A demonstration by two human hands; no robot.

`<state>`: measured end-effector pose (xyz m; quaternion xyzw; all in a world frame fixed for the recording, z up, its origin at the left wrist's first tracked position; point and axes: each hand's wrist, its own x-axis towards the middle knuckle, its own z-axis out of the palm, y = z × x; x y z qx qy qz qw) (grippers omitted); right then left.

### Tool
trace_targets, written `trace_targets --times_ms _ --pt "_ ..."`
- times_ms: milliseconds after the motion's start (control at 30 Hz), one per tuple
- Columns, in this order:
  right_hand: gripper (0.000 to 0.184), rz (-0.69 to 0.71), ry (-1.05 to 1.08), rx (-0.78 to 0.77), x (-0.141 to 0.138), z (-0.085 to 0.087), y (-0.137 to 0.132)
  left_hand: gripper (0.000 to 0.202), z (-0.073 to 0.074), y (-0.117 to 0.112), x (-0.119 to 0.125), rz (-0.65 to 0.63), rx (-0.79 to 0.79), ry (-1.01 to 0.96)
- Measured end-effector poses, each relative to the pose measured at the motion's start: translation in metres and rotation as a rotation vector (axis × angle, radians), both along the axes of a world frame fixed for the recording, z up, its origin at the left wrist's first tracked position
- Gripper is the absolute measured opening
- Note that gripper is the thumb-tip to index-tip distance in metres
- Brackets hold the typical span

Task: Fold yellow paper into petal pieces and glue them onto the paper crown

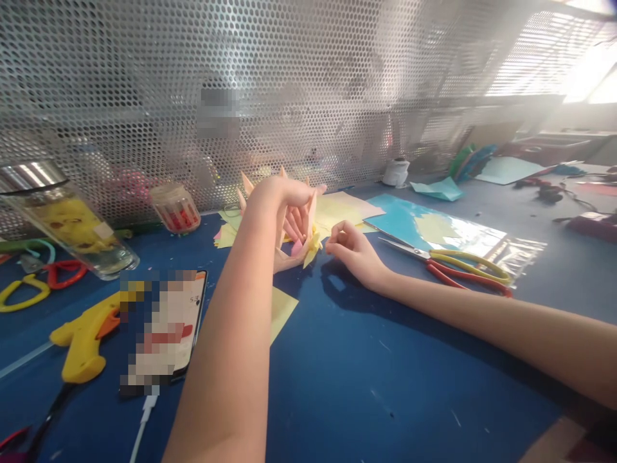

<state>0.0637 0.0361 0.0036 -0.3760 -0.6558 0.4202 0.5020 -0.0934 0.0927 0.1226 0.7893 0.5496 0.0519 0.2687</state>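
Pointed paper (313,209): peach now seen —
Paper flower (313,249): yellow
Tabletop (337,386): blue, white-flecked
Scissor handles (467,276): red, yellow shown
Mesh (299,64): silver — hole-dotted

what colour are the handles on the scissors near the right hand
A yellow handle and a red handle; best seen in the head view.

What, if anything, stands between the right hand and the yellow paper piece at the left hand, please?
Nothing visible does: only a small gap above the blue tabletop separates the right hand from the yellow paper piece. The scissors lie to the right of that hand, outside the gap.
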Motion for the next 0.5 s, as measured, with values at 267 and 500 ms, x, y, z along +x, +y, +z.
trace_targets --times_ms 267,500 --pt "0.02 0.01 0.072 -0.032 0.0 0.0 0.0 0.067 0.018 -0.01 -0.008 0.191 0.002 -0.197" --pt "0.016 0.17 0.25 -0.14 0.002 -0.002 0.011 0.037 0.041 -0.036 0.005 0.084 0.306 -0.538"
